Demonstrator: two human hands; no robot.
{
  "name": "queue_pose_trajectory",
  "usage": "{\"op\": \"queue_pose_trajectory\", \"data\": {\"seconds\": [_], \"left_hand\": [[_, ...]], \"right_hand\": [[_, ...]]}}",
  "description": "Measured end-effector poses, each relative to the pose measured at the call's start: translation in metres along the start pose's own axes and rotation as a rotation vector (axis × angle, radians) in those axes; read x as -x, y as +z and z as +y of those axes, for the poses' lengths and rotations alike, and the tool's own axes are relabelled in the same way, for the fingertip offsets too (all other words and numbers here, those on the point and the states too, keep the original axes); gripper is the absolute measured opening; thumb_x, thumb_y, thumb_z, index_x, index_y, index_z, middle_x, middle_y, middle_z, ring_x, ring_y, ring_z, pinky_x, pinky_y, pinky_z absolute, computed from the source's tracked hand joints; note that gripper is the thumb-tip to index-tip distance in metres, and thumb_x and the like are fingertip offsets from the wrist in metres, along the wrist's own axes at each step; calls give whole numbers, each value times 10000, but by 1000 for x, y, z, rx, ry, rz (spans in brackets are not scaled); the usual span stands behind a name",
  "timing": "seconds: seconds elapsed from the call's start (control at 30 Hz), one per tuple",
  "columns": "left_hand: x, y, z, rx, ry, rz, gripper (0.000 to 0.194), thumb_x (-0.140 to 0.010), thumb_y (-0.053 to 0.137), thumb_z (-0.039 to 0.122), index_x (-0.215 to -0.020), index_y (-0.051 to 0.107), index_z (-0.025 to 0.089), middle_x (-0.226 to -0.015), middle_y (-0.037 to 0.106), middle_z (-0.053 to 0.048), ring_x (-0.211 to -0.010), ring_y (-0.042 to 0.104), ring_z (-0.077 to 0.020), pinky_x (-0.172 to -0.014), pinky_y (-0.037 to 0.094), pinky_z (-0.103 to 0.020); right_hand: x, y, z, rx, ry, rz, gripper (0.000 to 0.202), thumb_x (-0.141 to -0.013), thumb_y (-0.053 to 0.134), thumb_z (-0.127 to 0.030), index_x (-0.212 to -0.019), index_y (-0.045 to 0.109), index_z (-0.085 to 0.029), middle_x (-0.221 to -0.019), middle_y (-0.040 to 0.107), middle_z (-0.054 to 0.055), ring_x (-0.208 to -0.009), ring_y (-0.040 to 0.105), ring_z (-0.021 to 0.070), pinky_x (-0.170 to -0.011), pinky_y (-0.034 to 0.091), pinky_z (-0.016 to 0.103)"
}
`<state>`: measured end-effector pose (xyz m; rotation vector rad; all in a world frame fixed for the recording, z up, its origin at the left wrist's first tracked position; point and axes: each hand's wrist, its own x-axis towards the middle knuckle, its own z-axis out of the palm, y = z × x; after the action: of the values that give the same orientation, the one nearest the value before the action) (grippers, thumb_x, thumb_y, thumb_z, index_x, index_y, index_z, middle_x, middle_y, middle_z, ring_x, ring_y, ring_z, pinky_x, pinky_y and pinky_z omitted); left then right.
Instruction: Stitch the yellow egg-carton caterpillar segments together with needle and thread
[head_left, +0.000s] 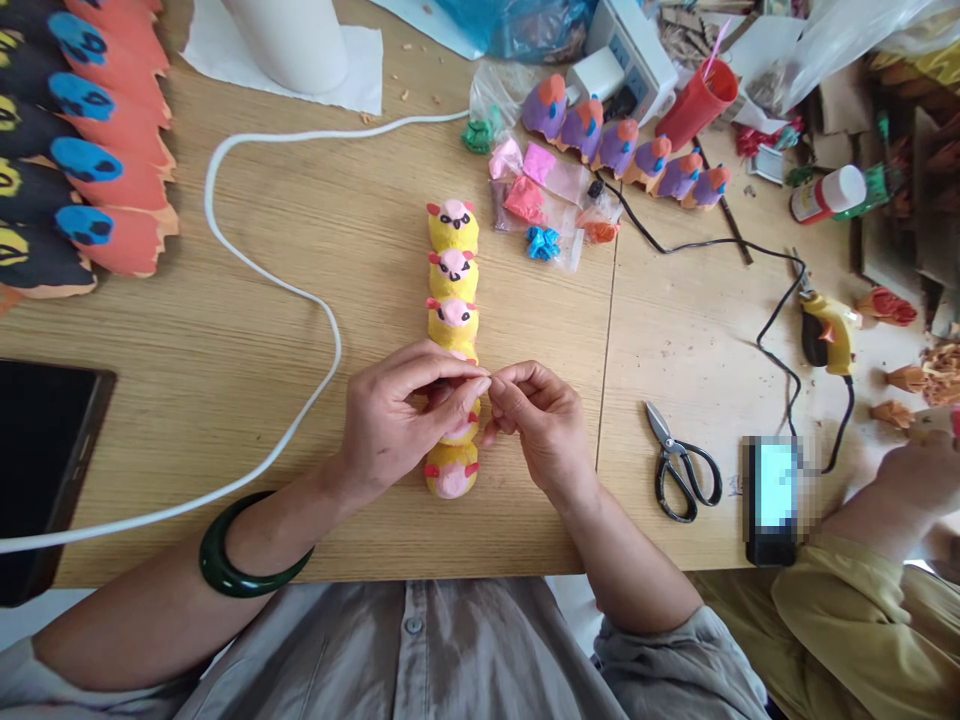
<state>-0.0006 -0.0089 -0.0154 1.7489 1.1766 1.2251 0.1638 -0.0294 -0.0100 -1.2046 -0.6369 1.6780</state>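
- Looks like fine fingertip work over the yellow animal-head strip (pixel 453 335); next move probably wants steady, light fingers
- left hand (pixel 397 405) and right hand (pixel 551 425) pinched closed, tips meeting; can't tell what's between
- strip's mid-table, long axis running straight away from the body, pink faces up

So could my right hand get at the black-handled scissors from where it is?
Probably yes: the black-handled scissors lie to the right of your right hand, with only wooden tabletop showing between, though it's pinching close to your left hand.
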Motion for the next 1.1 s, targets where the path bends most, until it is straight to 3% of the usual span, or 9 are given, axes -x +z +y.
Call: {"op": "queue_pose_trajectory", "data": {"seconds": [0.3,0.6,1.1], "left_hand": [[-1,-1,1,-21,-24,-2,63,-937,766,216,-883,794,199,-813,772,6,-711,714,-113,-622,538,-213],[-1,-2,-2,32,-137,-1,85,-947,752,230,-886,812,225,-852,784,7,-773,718,-130,-692,556,-242],[-1,-2,-1,55,-122,-30,78,-953,757,236,-921,828,232,-897,810,1,-811,747,-135,-723,581,-247]], "right_hand": [[0,1,0,-23,-7,-27,331,-790,905,-458,-816,708,-194,-667,622,-58,-513,510,64,-478,569,206],[-2,1,0,-21,-1,-32,359,-792,896,-495,-821,693,-200,-664,605,-60,-524,486,65,-487,558,209],[-3,-1,1,7,-14,-25,324,-795,902,-450,-842,703,-199,-700,623,-55,-517,494,59,-477,567,204]]}}
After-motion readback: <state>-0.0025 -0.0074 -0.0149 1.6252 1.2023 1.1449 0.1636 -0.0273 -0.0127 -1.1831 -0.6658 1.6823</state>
